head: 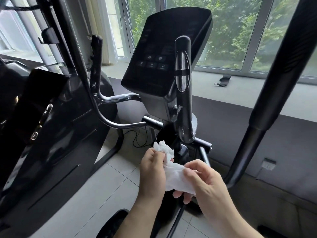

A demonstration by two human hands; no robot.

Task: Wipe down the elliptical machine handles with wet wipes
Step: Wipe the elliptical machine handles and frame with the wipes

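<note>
A crumpled white wet wipe (173, 174) is stretched between both hands, low in the middle of the view. My left hand (151, 170) pinches its upper bunched end. My right hand (202, 181) grips its lower end, fingers curled under it. Just above the hands stands the elliptical's right fixed handle (184, 93), black, upright, with a metal pulse sensor and worn white patches near its base. The left fixed handle (96, 66) rises left of the console (164, 54) and is also scuffed white. A long moving handle bar (274, 93) runs diagonally at the right.
Another black machine (42, 126) crowds the left side. A grey padded bench or ledge (257, 124) runs under the windows at the right, with a small black strap (223, 80) on the sill. A black cable (137, 138) lies on the tiled floor.
</note>
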